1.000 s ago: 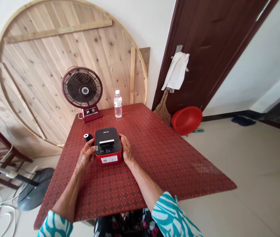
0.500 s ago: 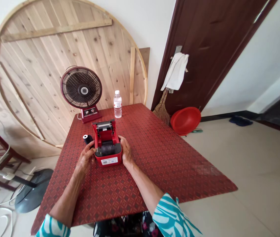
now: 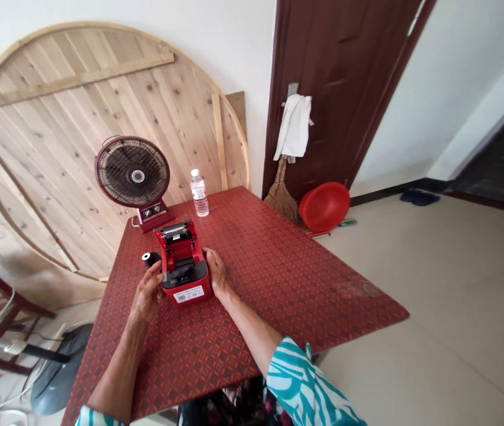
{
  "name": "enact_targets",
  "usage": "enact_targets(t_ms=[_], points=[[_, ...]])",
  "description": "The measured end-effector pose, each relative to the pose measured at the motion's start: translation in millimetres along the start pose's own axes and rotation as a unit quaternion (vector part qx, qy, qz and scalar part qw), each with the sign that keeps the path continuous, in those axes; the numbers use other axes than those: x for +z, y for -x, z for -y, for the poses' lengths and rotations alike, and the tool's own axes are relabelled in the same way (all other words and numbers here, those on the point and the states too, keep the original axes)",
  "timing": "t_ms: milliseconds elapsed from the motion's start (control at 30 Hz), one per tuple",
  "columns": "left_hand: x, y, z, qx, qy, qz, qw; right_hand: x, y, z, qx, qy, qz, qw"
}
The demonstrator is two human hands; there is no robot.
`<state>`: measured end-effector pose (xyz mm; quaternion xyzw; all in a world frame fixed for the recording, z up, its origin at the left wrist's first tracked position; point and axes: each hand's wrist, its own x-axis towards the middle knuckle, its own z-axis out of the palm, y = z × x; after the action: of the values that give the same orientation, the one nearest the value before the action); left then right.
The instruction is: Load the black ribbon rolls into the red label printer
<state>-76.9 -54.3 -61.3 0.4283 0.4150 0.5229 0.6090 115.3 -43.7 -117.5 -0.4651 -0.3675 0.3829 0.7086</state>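
Observation:
A red and black printer-like device (image 3: pixel 186 291) stands on the patterned red table (image 3: pixel 252 319), its lid raised and a dark roll lying inside. A white label is on its front. My left hand (image 3: pixel 146 293) is at the device's left side, fingers bent against its edge. Along the right side rests my right hand (image 3: pixel 216 273), fingers curved round the casing. Just behind my left fingers lies a black roll with a white core (image 3: pixel 149 258).
A fan (image 3: pixel 133 176) and a water bottle (image 3: pixel 199 194) stand at the table's back. Beyond are a round wooden board (image 3: pixel 74 118), a door (image 3: pixel 323 71) with a white cloth, a broom (image 3: pixel 281 195) and a red basin (image 3: pixel 325 207). A chair (image 3: pixel 7 313) is at left.
The view has swung slightly to the right and tilted. Both hands remain at the sides of the device, and its lid stays raised.

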Motion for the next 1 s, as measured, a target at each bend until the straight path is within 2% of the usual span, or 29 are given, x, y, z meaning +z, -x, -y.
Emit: enact_targets(t_ms=[133,200,267,333,400,467,567,633,733,833,933,1000], points=[[0.7,-7,-17,0.086,-0.086,-0.026,0.992,0,0,3,-0.019,0.014,0.009,1.0],[9.7,-12,-34,0.14,-0.184,-0.015,0.973,0,0,5,-0.023,0.018,0.009,1.0],[24.1,-20,-52,0.174,-0.29,0.027,0.941,0,0,5,-0.025,0.02,0.009,0.999],[40.7,-29,-65,0.166,-0.372,0.091,0.909,1,-1,5,-0.027,0.017,0.01,0.999],[55.5,-41,-71,0.128,-0.44,0.157,0.875,1,-3,3,-0.03,0.012,0.005,0.999],[66.1,-53,-70,0.097,-0.503,0.211,0.832,2,-4,2,-0.034,0.009,-0.001,0.999],[73.4,-69,-63,0.103,-0.581,0.257,0.765,3,-6,1,-0.038,0.012,-0.007,0.999],[73.8,-77,-58,0.113,-0.604,0.272,0.74,3,-6,1,-0.039,0.017,-0.009,0.999],[72.0,-83,-55,0.105,-0.612,0.293,0.727,4,-6,1,-0.039,0.012,-0.011,0.999],[71.4,-82,-56,0.097,-0.64,0.284,0.707,4,-6,2,-0.042,0.006,-0.015,0.999],[74.5,-74,-59,0.123,-0.678,0.214,0.692,3,-6,2,-0.042,0.009,-0.008,0.999],[78.1,-65,-62,0.143,-0.708,0.164,0.672,3,-5,2,-0.039,0.007,-0.005,0.999]])
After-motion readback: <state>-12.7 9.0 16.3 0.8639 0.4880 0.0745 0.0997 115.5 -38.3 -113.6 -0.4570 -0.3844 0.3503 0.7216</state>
